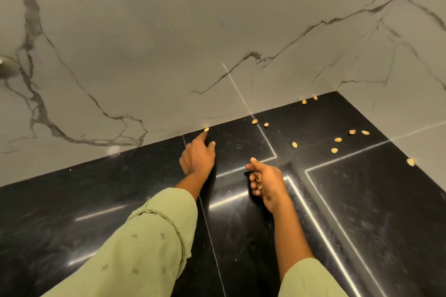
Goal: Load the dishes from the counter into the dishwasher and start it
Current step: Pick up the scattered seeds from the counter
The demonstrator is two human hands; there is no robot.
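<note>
Dishes and the dishwasher are both out of view; what lies on the black surface (120,188) is loose nut shells. The left hand (198,158) reaches to the back edge, fingers stretched and released, its forefinger pointing at a single shell (206,129) that sits right against the marble wall (144,43). The fingertip is just short of it or barely touching; I cannot tell which. That shell lies straight ahead of the forefinger, so the left hand is much the nearer one. The right hand (264,179) hovers nearer the front edge, thumb out, its other fingers curled round a few held shells (259,178). More scattered shells (337,139) lie toward the back right corner, closer to the right hand. The step in hand looks like clearing litter; nothing here shows how far the loading has got.
</note>
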